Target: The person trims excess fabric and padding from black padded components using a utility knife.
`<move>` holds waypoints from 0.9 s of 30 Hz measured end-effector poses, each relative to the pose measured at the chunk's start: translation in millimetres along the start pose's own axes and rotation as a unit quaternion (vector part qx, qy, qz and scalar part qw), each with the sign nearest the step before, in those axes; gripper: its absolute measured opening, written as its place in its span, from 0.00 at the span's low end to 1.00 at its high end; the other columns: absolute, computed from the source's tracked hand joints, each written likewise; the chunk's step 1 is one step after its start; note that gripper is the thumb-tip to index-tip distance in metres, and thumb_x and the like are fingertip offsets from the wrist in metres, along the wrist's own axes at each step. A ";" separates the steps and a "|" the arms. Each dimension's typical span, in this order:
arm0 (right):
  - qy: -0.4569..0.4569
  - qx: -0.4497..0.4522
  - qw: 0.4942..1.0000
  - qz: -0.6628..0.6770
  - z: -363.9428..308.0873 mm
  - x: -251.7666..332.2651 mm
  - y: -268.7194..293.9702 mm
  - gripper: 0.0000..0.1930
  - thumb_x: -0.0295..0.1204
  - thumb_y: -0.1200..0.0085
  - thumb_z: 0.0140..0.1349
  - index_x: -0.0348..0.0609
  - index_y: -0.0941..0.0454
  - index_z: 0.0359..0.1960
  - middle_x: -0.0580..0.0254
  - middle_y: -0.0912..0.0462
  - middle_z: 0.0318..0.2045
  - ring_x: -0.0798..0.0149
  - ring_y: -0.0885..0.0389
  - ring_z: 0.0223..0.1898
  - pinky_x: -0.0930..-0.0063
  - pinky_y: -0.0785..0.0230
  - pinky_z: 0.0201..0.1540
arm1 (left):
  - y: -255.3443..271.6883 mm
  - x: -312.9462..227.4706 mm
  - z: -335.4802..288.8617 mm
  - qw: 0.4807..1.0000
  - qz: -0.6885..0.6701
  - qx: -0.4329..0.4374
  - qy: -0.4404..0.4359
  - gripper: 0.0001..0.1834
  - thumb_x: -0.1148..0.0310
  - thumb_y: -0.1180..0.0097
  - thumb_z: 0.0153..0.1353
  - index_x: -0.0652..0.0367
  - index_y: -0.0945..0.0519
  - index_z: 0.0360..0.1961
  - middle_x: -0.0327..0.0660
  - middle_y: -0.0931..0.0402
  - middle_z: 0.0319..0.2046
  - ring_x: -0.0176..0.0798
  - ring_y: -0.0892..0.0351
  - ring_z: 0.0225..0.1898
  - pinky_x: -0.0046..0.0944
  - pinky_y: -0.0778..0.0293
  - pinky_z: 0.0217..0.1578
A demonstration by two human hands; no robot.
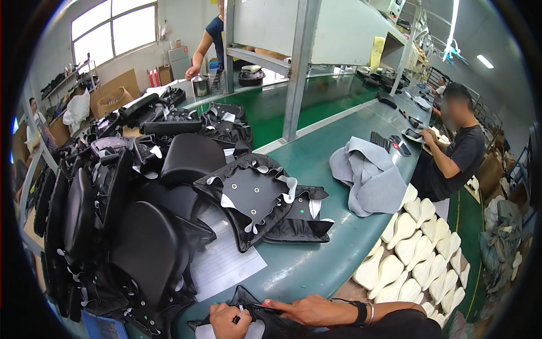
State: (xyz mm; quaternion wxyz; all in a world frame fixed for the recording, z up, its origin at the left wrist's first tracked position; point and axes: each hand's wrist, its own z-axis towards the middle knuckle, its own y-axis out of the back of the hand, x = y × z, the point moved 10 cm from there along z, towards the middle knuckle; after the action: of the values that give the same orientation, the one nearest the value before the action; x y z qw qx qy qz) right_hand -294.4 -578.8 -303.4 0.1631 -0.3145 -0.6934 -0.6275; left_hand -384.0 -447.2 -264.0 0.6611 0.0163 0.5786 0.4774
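Observation:
At the bottom edge of the view, a black cover piece (244, 295) with a grey panel lies on the green table. My left hand (230, 321) is closed on its edge, and a small dark thing shows between the fingers. My right hand (310, 309) reaches in from the right with its index finger stretched along a thin dark tool (265, 305) with a red-orange part. The tool's tip is close to my left hand; its kind is not clear. Beyond my hands lies a black seat cover (248, 195), underside up, with white edge tabs and metal eyelets.
Black padded seats and covers (147, 248) are heaped on the left, over a paper sheet (228, 265). Grey fabric pieces (367, 175) lie farther right on the table (316, 254). Cream foam pads (418, 248) fill the right side. A metal post (299, 73) stands ahead; a co-worker (460, 135) sits right.

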 end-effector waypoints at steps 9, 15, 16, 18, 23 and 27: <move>-0.019 0.001 1.000 -0.014 2.8 -0.6 -4.5 0.29 0.43 0.55 0.69 0.63 0.49 0.70 0.54 0.22 0.18 0.45 0.21 0.21 0.55 0.31 0.20 | -4.3 10.6 -7.0 0.999 0.040 0.028 0.009 0.16 0.67 0.42 0.55 0.60 0.31 0.15 0.46 0.33 0.18 0.53 0.32 0.25 0.51 0.38 0.31; -0.015 -0.003 1.000 0.010 3.8 -0.4 -5.2 0.29 0.43 0.56 0.70 0.63 0.49 0.70 0.52 0.19 0.23 0.42 0.20 0.24 0.52 0.28 0.24 | -0.4 10.1 -6.4 0.999 0.034 0.017 0.028 0.16 0.66 0.42 0.56 0.59 0.31 0.16 0.46 0.32 0.18 0.53 0.32 0.26 0.50 0.39 0.32; -0.014 0.001 1.000 0.016 4.4 -0.9 -6.1 0.29 0.43 0.56 0.70 0.62 0.49 0.70 0.51 0.19 0.24 0.42 0.20 0.25 0.52 0.28 0.24 | -0.7 10.3 -6.4 0.999 0.035 0.017 0.028 0.16 0.66 0.42 0.56 0.59 0.31 0.16 0.46 0.32 0.18 0.53 0.32 0.26 0.50 0.39 0.32; -0.011 0.005 1.000 0.023 4.9 -1.9 -7.0 0.28 0.43 0.56 0.70 0.61 0.49 0.70 0.50 0.18 0.25 0.41 0.20 0.25 0.52 0.28 0.25 | -1.5 10.6 -6.2 0.999 0.034 0.016 0.026 0.16 0.65 0.42 0.56 0.60 0.31 0.16 0.46 0.32 0.18 0.54 0.32 0.26 0.50 0.38 0.33; -0.017 0.008 0.999 0.046 4.6 -2.6 -5.5 0.28 0.42 0.56 0.70 0.59 0.48 0.69 0.49 0.18 0.25 0.41 0.21 0.25 0.52 0.29 0.25 | 0.0 8.1 -5.8 0.999 0.033 0.012 0.030 0.16 0.65 0.41 0.56 0.59 0.30 0.16 0.47 0.31 0.19 0.54 0.31 0.26 0.50 0.38 0.34; 0.010 -0.016 0.998 0.055 4.3 -1.8 -3.4 0.28 0.42 0.56 0.70 0.59 0.48 0.69 0.49 0.19 0.24 0.40 0.21 0.24 0.52 0.30 0.24 | 0.0 6.1 -4.7 0.999 0.039 0.004 0.022 0.15 0.65 0.41 0.56 0.59 0.29 0.17 0.47 0.30 0.19 0.54 0.31 0.26 0.50 0.38 0.33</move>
State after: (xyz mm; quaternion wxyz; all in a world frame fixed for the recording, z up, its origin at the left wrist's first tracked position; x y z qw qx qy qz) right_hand -294.6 -575.0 -307.8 0.1991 -0.3486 -0.6632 -0.6316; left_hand -388.5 -445.7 -270.2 0.6291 0.0306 0.5936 0.5009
